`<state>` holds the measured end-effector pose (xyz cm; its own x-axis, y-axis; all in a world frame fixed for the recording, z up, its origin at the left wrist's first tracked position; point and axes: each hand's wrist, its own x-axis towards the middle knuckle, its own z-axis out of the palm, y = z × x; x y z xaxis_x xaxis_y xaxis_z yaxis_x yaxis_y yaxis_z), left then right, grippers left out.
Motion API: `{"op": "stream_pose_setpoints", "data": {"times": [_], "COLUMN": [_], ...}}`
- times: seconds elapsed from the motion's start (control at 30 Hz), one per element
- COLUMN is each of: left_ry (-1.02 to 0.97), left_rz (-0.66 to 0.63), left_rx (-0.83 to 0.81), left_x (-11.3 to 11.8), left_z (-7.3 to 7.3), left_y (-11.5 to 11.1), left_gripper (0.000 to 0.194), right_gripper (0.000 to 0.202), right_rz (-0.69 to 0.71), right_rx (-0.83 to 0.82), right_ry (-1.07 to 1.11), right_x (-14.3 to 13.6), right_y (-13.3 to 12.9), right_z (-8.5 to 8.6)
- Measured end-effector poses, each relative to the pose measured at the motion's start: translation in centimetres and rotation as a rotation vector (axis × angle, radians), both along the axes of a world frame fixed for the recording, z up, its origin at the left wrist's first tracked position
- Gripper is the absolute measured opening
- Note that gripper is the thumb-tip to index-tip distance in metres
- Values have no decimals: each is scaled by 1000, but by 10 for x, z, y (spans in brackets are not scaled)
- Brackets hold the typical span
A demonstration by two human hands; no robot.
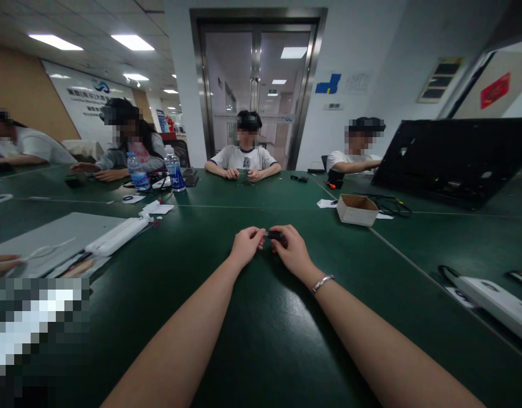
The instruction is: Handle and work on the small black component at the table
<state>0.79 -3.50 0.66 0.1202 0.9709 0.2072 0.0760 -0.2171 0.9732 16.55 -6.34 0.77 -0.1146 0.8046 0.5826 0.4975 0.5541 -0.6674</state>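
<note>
A small dark object (274, 234) is held between my two hands, just above the green table (261, 317). My right hand (291, 249) has its fingers closed around the dark body of it. At its left end, where a small lighter tip shows, my left hand (246, 246) is pinched with thumb and fingers together. Whether the tip is a separate piece is too small to tell. A silver bracelet (323, 283) is on my right wrist.
A cardboard box (357, 210) stands right of my hands, with cables behind it and a large black screen (456, 161) farther right. A white power strip (499, 303) lies near right. Two bottles (174, 170) stand back left. Several people sit around the table.
</note>
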Motion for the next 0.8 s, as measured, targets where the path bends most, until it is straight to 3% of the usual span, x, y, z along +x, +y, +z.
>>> {"op": "stream_pose_setpoints", "data": {"times": [0.3,0.6,0.8], "left_ry": [83,49,68], "left_rz": [9,-33,-36], "left_rx": [-20,187,232], "left_x": [-3,-2,-2], "left_z": [-1,4,7], "left_y": [0,-4,-6], "left_gripper": [45,18,16], "right_gripper": [26,20,23], "right_rz": [15,-64,-31], "right_rx": [115,-21,-116], "right_ry": [-143,-58,-35], "right_x": [-3,1,1], "right_y": [-10,-5,-5], "right_z": [12,9,8]}}
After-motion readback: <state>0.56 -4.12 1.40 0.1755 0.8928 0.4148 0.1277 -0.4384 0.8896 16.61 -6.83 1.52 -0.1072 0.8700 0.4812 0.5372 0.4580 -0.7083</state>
